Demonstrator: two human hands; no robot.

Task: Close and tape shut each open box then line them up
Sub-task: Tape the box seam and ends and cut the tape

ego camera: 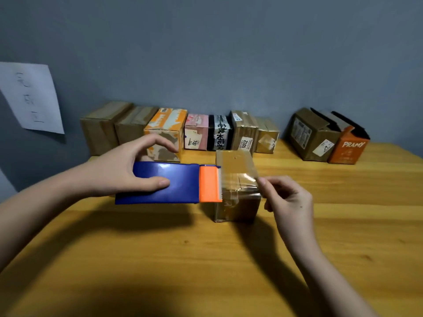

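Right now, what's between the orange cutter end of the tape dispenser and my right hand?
In the head view, a stretch of clear tape spans from the dispenser to the right hand, above the brown box.

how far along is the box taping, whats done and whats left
Done: seven closed boxes lined up along the wall. In hand: left hand holds the tape dispenser, right hand pinches clear tape stretched over the small brown box. Left: the open brown box and orange box at right.
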